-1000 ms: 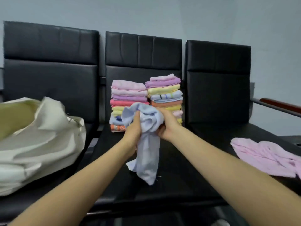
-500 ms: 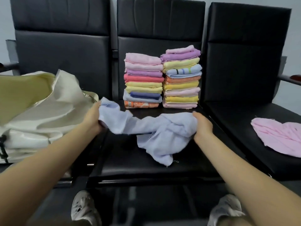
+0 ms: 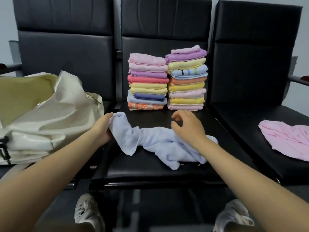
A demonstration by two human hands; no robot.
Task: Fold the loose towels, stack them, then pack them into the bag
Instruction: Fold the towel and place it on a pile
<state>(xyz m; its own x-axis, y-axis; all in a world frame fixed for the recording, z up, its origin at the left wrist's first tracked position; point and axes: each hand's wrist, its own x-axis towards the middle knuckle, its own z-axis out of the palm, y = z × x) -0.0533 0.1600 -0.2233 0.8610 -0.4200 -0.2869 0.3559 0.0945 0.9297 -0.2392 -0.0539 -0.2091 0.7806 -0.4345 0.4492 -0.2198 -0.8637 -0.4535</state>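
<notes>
A crumpled light blue towel (image 3: 160, 144) lies across the middle black seat (image 3: 150, 171). My left hand (image 3: 102, 129) grips its left corner. Over the towel's right part hovers my right hand (image 3: 185, 126), fingers loosely curled and holding nothing. Behind them two stacks of folded towels stand side by side against the backrest, the left stack (image 3: 148, 82) and the taller right stack (image 3: 187, 77). A cream bag (image 3: 46, 118) lies open on the left seat. A loose pink towel (image 3: 287, 139) is spread on the right seat.
Three black padded chairs stand in a row with tall backrests. A wooden armrest (image 3: 301, 81) juts out at the far right. My two white shoes (image 3: 87, 213) show on the floor below the middle seat's front edge.
The blue towel, first bunched in both hands in the air, was pulled wide and laid on the seat. My right hand has let go of it and lifted slightly.
</notes>
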